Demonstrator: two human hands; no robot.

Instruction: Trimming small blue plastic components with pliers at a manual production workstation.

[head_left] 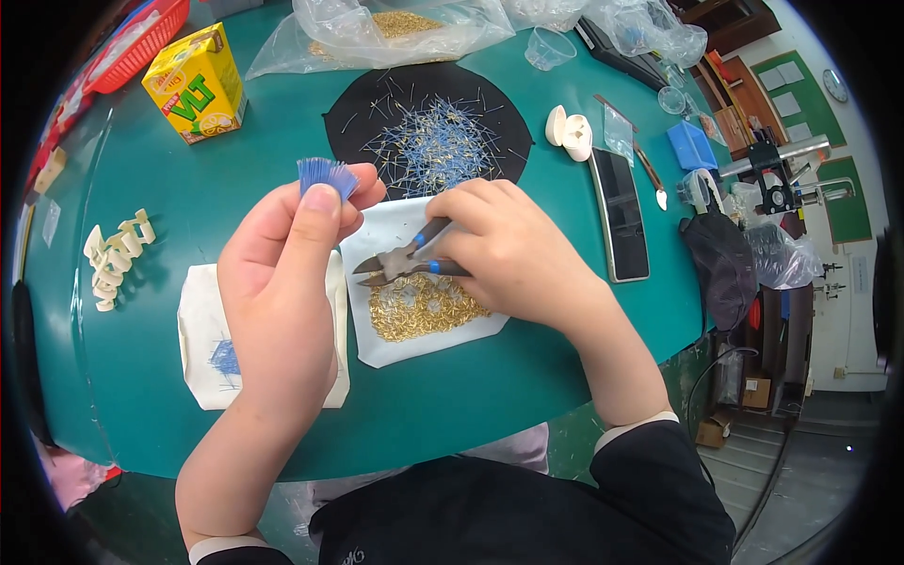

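I see a fanned blue bundle point(327, 175) of thin pins, ends cut even, pinched in my left hand point(287, 273) just left of the white sheet point(391, 231). My right hand point(508, 250) grips cutters point(400, 264) over that sheet, jaws nearly closed. Gold bits point(424, 309) lie on it. Beyond it, a black mat point(367, 104) holds loose pins point(435, 143).
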